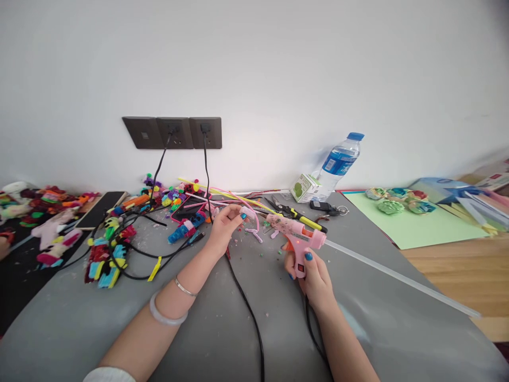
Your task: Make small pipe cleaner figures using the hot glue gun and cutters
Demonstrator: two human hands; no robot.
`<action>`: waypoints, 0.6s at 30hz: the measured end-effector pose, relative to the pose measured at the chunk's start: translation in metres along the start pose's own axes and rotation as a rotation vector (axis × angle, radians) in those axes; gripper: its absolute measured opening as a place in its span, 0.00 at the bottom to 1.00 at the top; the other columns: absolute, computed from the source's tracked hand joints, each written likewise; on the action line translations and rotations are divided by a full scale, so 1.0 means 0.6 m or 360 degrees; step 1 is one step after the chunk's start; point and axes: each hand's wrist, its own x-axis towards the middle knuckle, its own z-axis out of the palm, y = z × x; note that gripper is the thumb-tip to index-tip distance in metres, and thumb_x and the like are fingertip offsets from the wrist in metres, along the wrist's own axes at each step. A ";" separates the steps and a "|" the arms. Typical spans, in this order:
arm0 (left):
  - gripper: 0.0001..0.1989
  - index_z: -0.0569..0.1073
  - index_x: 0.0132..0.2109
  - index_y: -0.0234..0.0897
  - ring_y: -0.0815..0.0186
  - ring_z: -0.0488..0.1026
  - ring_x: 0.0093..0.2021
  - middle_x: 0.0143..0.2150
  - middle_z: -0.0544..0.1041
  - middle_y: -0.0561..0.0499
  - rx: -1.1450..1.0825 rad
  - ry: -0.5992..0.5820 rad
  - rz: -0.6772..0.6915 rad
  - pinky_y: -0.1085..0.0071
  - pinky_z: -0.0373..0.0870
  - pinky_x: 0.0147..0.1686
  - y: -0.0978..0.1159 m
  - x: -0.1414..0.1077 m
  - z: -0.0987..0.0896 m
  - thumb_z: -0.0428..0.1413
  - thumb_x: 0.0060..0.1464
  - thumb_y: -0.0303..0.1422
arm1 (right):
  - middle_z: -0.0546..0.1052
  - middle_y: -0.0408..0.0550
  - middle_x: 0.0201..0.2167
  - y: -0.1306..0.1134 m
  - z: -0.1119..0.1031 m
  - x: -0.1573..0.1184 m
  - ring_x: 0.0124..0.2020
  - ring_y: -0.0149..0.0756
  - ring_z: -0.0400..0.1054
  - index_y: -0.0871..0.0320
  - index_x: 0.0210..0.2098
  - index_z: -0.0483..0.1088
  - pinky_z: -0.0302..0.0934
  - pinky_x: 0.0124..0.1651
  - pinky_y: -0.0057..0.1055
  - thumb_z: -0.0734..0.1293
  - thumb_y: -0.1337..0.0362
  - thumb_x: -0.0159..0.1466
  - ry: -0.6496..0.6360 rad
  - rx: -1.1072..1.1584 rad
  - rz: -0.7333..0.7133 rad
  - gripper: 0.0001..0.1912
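My right hand (pixel 314 278) is wrapped round the handle of a pink hot glue gun (pixel 300 239). A long translucent glue stick (pixel 401 278) sticks out of the gun's back end. My left hand (pixel 226 229) pinches a small pale pink fuzzy piece (pixel 248 213), which looks like pipe cleaner, just left of the gun's nozzle. Whether the nozzle touches it I cannot tell. Pink and yellow pipe cleaners (pixel 228 194) lie behind my left hand. Small pale purple fuzzy bits (pixel 254 235) rest on the grey table (pixel 278 329) below the piece.
Black pliers with yellow handles (pixel 306 217), a car key (pixel 322 206), a small box (pixel 305 187) and a water bottle (pixel 338 167) stand or lie behind the gun. Black cables (pixel 246 302) cross the table. Colourful fuzzy figures (pixel 105 254) and a phone (pixel 101 209) lie left, green paper (pixel 413 228) right.
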 end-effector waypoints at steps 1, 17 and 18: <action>0.16 0.76 0.36 0.38 0.67 0.75 0.33 0.34 0.79 0.51 0.0003 0.0004 -0.0004 0.74 0.68 0.31 0.000 0.000 0.000 0.69 0.44 0.40 | 0.63 0.42 0.16 -0.004 0.001 0.002 0.21 0.34 0.53 0.57 0.29 0.68 0.46 0.28 0.34 0.55 0.42 0.70 0.0038 0.0029 -0.0023 0.27; 0.15 0.76 0.36 0.36 0.70 0.70 0.31 0.35 0.78 0.51 0.0019 0.0089 -0.0063 0.74 0.64 0.30 -0.002 0.003 -0.001 0.68 0.42 0.39 | 0.54 0.38 0.10 -0.065 -0.188 -0.043 0.11 0.29 0.43 0.56 0.40 0.73 0.36 0.19 0.36 0.61 0.38 0.63 0.0704 0.0074 0.0767 0.28; 0.15 0.76 0.36 0.36 0.70 0.70 0.30 0.35 0.78 0.51 0.0020 0.0090 -0.0062 0.74 0.64 0.30 -0.002 0.003 -0.002 0.68 0.42 0.38 | 0.52 0.37 0.10 -0.067 -0.195 -0.043 0.11 0.29 0.43 0.55 0.37 0.74 0.35 0.19 0.36 0.61 0.37 0.62 0.0669 0.0075 0.0778 0.28</action>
